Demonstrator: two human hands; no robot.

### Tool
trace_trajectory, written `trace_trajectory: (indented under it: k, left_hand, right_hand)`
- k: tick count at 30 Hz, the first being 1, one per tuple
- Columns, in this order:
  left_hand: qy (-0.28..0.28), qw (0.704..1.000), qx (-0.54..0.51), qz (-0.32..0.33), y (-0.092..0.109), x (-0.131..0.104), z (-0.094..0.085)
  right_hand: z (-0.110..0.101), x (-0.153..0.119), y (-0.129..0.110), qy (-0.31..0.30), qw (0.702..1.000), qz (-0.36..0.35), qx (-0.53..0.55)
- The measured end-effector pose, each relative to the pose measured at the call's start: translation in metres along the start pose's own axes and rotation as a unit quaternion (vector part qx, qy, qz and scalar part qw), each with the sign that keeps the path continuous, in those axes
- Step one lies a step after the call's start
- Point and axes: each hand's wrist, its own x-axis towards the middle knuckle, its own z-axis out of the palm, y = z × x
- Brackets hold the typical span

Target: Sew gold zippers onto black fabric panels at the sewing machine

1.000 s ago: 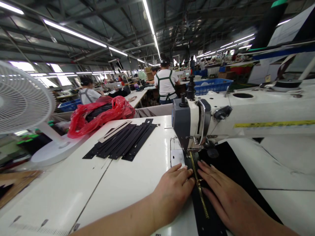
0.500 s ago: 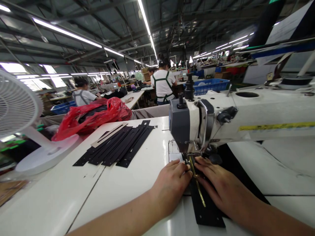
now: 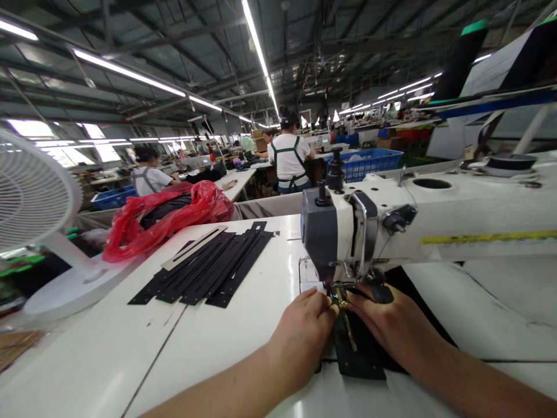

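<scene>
A gold-toothed zipper (image 3: 348,332) lies along a black strip (image 3: 362,364), which runs under the needle area of a white and grey sewing machine (image 3: 322,232). My left hand (image 3: 302,331) is closed, its thumb and fingertips pinching the strip's left edge just in front of the presser foot. From the other side my right hand (image 3: 394,322) grips the strip, thumb beside the zipper teeth; its other fingers are partly hidden behind the machine's parts. More black material (image 3: 429,307) extends beneath and behind the right hand.
To the left lies a fanned pile of black slotted strips (image 3: 204,267) with a beige slotted piece (image 3: 194,248) on top. Beyond it are a red plastic bag (image 3: 204,203) and a white fan (image 3: 35,191). Co-workers (image 3: 289,154) sit farther off, near a blue crate (image 3: 369,162).
The black strip and zipper have moved forward under the machine. My right hand has gone farther in, its fingers now partly behind machine parts. My left hand stays at the strip's left edge.
</scene>
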Motion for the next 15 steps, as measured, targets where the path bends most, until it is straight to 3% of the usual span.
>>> trace_trajectory:
  k: [3, 7, 11, 15]
  left_hand:
    - [0.025, 1.0, 0.005, 0.008, 0.005, -0.006, 0.001]
    - [0.043, 0.998, 0.036, 0.019, 0.008, -0.01, 0.007]
    - [0.019, 0.994, 0.105, 0.024, 0.006, -0.008, 0.011]
    - [-0.013, 0.995, 0.1, 0.016, 0.009, -0.006, 0.006]
  right_hand:
    - [0.001, 0.0, -0.003, 0.017, 0.998, 0.012, -0.053]
    - [0.006, -0.001, 0.001, 0.003, 0.996, 0.078, -0.041]
    - [0.011, 0.001, 0.009, -0.014, 0.99, 0.137, -0.021]
    - [0.015, 0.005, 0.009, -0.03, 0.981, 0.193, -0.013]
